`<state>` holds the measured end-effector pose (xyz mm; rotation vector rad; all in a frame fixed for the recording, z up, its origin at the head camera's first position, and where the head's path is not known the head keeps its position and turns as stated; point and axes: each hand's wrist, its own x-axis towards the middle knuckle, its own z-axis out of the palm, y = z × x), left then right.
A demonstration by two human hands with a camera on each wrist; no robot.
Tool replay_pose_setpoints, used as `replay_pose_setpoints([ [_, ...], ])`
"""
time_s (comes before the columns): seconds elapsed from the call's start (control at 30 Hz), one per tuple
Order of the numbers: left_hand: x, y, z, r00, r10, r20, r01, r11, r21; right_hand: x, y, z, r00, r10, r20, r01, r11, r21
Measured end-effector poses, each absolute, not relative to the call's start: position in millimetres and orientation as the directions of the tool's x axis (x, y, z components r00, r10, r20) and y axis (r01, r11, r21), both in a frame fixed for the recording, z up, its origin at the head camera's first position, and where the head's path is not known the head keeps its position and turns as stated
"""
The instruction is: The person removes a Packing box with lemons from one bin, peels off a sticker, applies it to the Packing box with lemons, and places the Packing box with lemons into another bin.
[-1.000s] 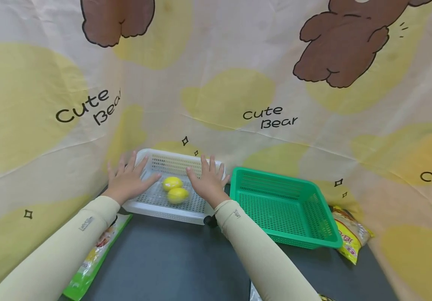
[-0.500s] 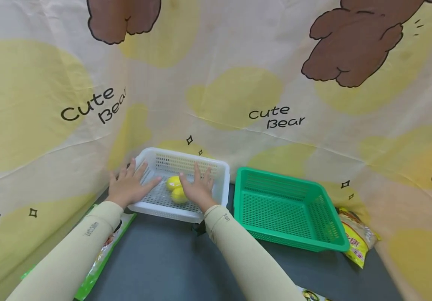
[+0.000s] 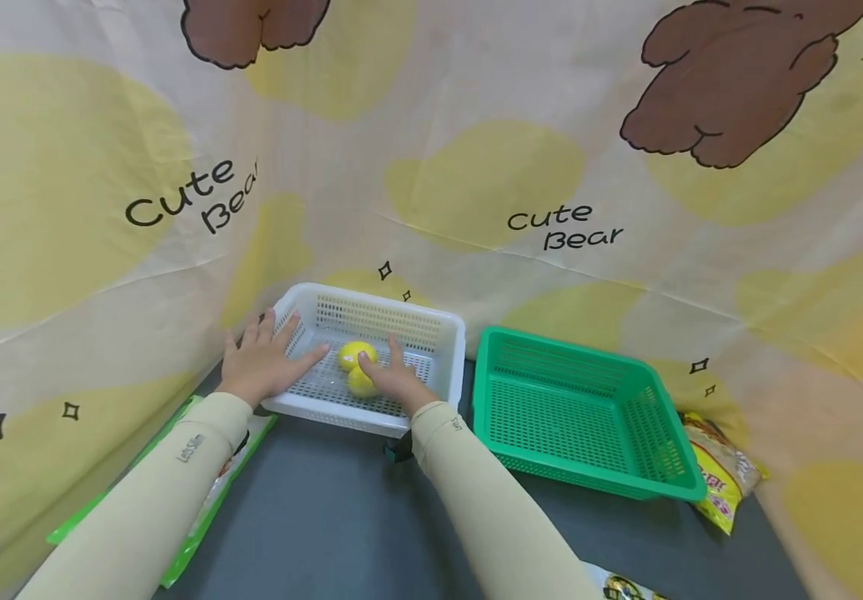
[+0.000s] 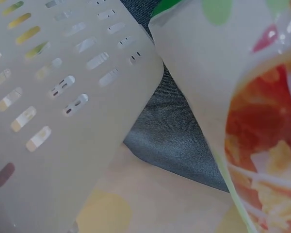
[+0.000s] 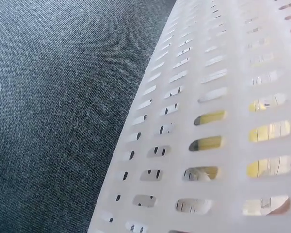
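Two yellow lemons (image 3: 357,353) lie touching in a white slotted basket (image 3: 341,417), one slightly behind the other. My right hand (image 3: 399,385) reaches over the basket's front right part, its thumb in front of the nearer lemon and its index finger extended. Whether that thumb touches the lemon is unclear. At the basket's left side, my left hand (image 3: 260,365) rests with spread fingers over the rim. The left wrist view shows the basket's slotted wall (image 4: 48,160). Yellow shows through the slots of the basket wall (image 5: 228,155) in the right wrist view.
Right of the white basket stands a green basket (image 3: 589,479), with a yellow snack bag (image 3: 720,479) beside it. A green-edged packet (image 3: 202,521) lies under my left forearm. Another packet (image 3: 619,583) shows at the front. Printed cloth hangs behind the dark table (image 3: 326,517).
My right hand has moved left and lower, from the basket's right side toward the lemons. My left hand stays at the left rim. The view has shifted slightly.
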<state>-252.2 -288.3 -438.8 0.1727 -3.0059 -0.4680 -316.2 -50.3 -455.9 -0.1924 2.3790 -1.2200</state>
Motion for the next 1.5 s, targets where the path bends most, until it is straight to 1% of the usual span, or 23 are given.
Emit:
replay_pose_setpoints([
  [0.1, -252.0, -289.9, -439.3, -0.99, -0.125, 0.066, -0.099, 0.946, 0.308, -316.3, -51.3, -457.7, -0.879, -0.348, -0.326, 0.056, 0.605, -0.794],
  [0.3, -249.8, -290.4, -437.4, -0.988, -0.136, 0.069, -0.109, 0.947, 0.303, -315.7, -52.5, -460.1, -0.869, -0.36, -0.34, 0.068, 0.594, -0.801],
  [0.53, -246.7, -290.4, -434.6, -0.99, -0.126, 0.064, -0.102, 0.949, 0.297, -313.0, -53.1, -459.4, -0.876, -0.387, -0.29, 0.054, 0.517, -0.854],
  [0.63, -245.8, -290.1, -435.6, -0.99, -0.124, 0.06, -0.101, 0.949, 0.297, -312.2, -53.0, -459.3, -0.88, -0.385, -0.28, 0.047, 0.515, -0.856],
  [0.97, -247.7, -288.2, -439.2, -0.99, -0.125, 0.063, -0.102, 0.951, 0.291, -316.5, -53.7, -462.0, -0.91, -0.333, -0.245, 0.067, 0.466, -0.882],
  [1.27, -251.9, -287.8, -442.0, -0.991, -0.121, 0.064, -0.098, 0.953, 0.286, -319.3, -53.3, -459.6, -0.948, -0.235, -0.213, 0.097, 0.427, -0.899],
  [1.37, -253.1, -288.9, -442.5, -0.99, -0.123, 0.066, -0.1, 0.954, 0.283, -319.4, -52.8, -459.0, -0.955, -0.223, -0.194, 0.093, 0.397, -0.913],
  [1.5, -253.8, -288.4, -442.3, -0.99, -0.126, 0.064, -0.103, 0.953, 0.285, -320.7, -51.5, -459.9, -0.955, -0.223, -0.193, 0.091, 0.401, -0.912],
])
